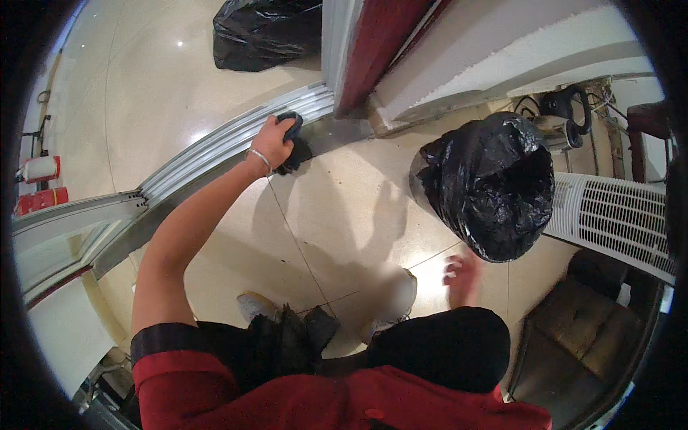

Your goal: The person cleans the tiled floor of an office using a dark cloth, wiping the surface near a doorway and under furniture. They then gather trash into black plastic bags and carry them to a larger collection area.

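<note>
My left hand [273, 144], with a bracelet at the wrist, grips a dark, crumpled cloth [293, 128] over the metal sliding-door track [236, 141]. Part of the dark bundle hangs over the track's near edge. My right hand [462, 273] is blurred, low at the right above the tiled floor, just below a bin lined with a black plastic bag [484, 183]. Its fingers look curled, and whether anything is in them cannot be made out.
Another black plastic bag [266, 37] lies beyond the track. A dark red door frame [371, 48] rises at the track's right end. A white slatted unit [618, 215] and a brown padded seat [580, 322] stand at right. A glass door panel [75, 231] is at left.
</note>
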Motion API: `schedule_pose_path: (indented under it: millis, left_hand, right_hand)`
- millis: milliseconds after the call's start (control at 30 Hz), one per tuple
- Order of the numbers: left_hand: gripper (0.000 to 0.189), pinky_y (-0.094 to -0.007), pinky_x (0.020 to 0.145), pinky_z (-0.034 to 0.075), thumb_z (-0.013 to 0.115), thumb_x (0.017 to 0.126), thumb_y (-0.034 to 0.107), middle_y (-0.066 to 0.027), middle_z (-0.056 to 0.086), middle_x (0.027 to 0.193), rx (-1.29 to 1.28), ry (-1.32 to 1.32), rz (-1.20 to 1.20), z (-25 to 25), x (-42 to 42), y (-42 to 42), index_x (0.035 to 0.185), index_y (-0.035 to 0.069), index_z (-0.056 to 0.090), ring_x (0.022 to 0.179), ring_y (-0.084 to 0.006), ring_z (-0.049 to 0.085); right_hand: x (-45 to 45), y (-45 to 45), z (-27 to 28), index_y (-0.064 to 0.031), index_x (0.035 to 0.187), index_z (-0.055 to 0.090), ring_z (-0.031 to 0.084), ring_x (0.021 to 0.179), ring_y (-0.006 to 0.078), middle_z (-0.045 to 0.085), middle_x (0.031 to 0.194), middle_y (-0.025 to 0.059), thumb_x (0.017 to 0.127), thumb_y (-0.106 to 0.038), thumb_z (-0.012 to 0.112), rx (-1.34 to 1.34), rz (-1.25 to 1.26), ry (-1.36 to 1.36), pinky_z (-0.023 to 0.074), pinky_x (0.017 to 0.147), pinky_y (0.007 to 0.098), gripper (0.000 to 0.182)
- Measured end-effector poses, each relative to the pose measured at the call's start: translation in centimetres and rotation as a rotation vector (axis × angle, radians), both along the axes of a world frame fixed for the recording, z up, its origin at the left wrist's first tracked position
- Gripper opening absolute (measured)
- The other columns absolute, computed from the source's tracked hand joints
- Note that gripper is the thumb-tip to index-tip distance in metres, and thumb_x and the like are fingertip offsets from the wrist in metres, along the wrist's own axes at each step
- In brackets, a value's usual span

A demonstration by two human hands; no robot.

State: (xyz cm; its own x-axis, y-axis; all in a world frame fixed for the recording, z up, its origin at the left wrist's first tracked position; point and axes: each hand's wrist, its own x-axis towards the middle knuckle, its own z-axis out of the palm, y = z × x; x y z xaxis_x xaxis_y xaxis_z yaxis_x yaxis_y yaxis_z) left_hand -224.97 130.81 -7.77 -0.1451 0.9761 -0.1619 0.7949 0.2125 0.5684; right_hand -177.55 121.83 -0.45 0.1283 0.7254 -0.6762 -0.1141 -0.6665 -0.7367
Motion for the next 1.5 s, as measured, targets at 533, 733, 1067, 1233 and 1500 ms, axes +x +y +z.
schedule_pose_path:
  millis: [533,733,1067,1233,1500]
  left_hand:
    - [0.050,-0.0413,0.087,0.043,0.054,0.076,0.011,-0.0120,0.037,0.120,-0.274,0.217,0.016,-2.2,11.5,3.3,0.125,0.014,0.041,0.112,-0.0344,0.036]
    - [0.038,-0.0417,0.082,0.045,0.051,0.076,0.007,-0.0158,0.045,0.108,-0.071,0.183,-0.334,-2.4,14.6,3.4,0.114,0.011,0.048,0.105,-0.0353,0.043]
    - [0.042,-0.0411,0.089,0.038,0.053,0.072,0.005,-0.0149,0.047,0.113,-0.004,0.178,-0.369,-2.7,15.1,4.4,0.114,0.008,0.051,0.102,-0.0342,0.044]
    - [0.036,-0.0379,0.088,0.039,0.053,0.071,0.004,-0.0165,0.053,0.106,-0.033,-0.139,-0.301,-1.4,16.6,2.4,0.106,0.005,0.055,0.101,-0.0321,0.047]
    - [0.036,-0.0337,0.079,0.043,0.056,0.073,0.010,-0.0144,0.055,0.092,0.142,-0.648,-0.169,6.8,21.1,3.1,0.108,0.002,0.051,0.084,-0.0271,0.055]
  right_hand:
    - [7.7,2.3,11.1,-0.0044,0.093,0.049,0.055,0.072,0.0180,0.055,0.084,0.0047,0.071,-0.002,0.050,0.149,-0.186,-0.186,0.0463,0.059,0.0298,0.022]
    - [14.5,-4.2,13.0,-0.0070,0.085,0.050,0.054,0.068,0.0145,0.055,0.079,0.0021,0.070,-0.001,0.050,0.084,-0.277,-0.317,0.0438,0.056,0.0268,0.016]
    - [19.0,-7.8,9.8,-0.0054,0.087,0.049,0.055,0.067,0.0145,0.056,0.079,0.0027,0.069,-0.002,0.048,0.062,-0.270,-0.238,0.0451,0.054,0.0247,0.018]
    - [18.0,-6.8,12.1,-0.0017,0.115,0.047,0.055,0.094,0.0225,0.057,0.105,0.0097,0.074,-0.010,0.056,-0.121,-0.165,-0.407,0.0434,0.084,0.0322,0.042]
    - [5.5,5.8,23.9,-0.0061,0.116,0.048,0.052,0.076,0.0075,0.056,0.092,0.0034,0.082,-0.010,0.054,0.324,0.278,-0.840,0.0436,0.064,0.0208,0.035]
